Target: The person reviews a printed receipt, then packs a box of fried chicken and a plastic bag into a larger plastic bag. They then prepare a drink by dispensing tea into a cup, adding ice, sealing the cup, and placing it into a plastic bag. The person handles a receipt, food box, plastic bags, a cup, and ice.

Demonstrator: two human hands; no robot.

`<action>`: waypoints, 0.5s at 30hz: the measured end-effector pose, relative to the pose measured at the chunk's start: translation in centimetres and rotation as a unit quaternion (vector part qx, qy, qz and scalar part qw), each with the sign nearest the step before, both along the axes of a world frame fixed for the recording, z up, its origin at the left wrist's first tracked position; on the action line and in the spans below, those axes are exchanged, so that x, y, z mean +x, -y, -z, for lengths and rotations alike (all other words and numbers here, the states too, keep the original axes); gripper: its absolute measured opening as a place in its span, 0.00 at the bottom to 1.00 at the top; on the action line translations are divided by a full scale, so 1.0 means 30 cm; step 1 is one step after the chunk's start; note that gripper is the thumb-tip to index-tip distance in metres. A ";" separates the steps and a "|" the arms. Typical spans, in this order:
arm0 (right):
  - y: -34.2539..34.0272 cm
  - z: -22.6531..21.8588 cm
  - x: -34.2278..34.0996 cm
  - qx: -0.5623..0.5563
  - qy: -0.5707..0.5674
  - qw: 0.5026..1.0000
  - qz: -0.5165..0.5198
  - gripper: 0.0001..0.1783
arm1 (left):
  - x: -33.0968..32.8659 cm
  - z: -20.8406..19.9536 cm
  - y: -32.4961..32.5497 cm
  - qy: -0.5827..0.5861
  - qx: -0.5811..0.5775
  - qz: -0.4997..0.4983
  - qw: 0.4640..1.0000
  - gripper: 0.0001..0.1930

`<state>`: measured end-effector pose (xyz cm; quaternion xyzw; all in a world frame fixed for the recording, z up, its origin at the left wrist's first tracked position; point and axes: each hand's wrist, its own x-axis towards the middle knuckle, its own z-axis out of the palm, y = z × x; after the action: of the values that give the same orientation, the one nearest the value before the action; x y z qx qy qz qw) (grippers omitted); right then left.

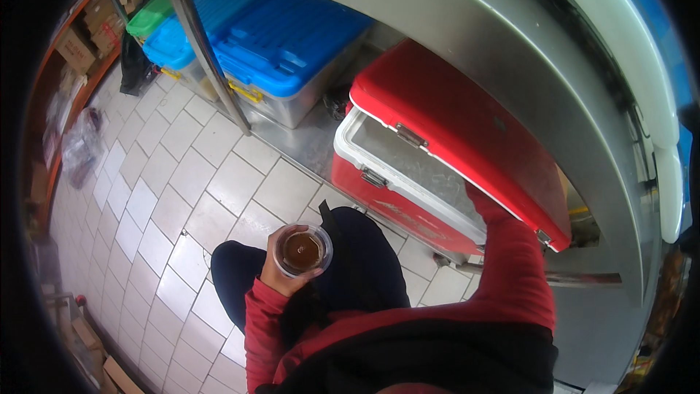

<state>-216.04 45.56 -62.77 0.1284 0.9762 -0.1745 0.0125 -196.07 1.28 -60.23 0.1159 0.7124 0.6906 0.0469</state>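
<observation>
Left hand [279, 271] encircles the clear cup [328, 242], likely light and squeezable, best held around its side; right hand, hidden inside the right-side cooler [415, 217], cannot be judged.

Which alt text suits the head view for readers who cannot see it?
A person's left hand holds a clear round plastic cup of brown liquid; the red-sleeved right arm reaches into an open red-and-white cooler, with the hand hidden. Translucent plastic boxes with blue lids stand nearby.
</observation>
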 end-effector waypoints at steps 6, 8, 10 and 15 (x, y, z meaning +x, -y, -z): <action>0.062 0.082 -0.126 0.033 0.046 0.998 0.004 0.13 | 0.035 0.016 0.016 0.025 0.013 -0.006 1.000 0.46; 0.064 0.101 -0.150 0.038 0.053 0.998 0.006 0.13 | 0.042 0.023 0.020 0.015 0.017 -0.007 1.000 0.45; 0.061 0.113 -0.161 0.034 0.049 0.998 0.010 0.14 | 0.041 0.034 0.016 0.030 0.012 -0.001 0.999 0.45; 0.051 0.103 -0.146 -0.012 0.022 1.000 0.010 0.14 | 0.020 0.047 -0.012 0.030 0.024 0.015 0.999 0.47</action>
<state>-220.41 44.03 -65.85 0.1424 0.9721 -0.1834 0.0341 -195.46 1.66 -61.66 0.1069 0.6922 0.7097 0.0757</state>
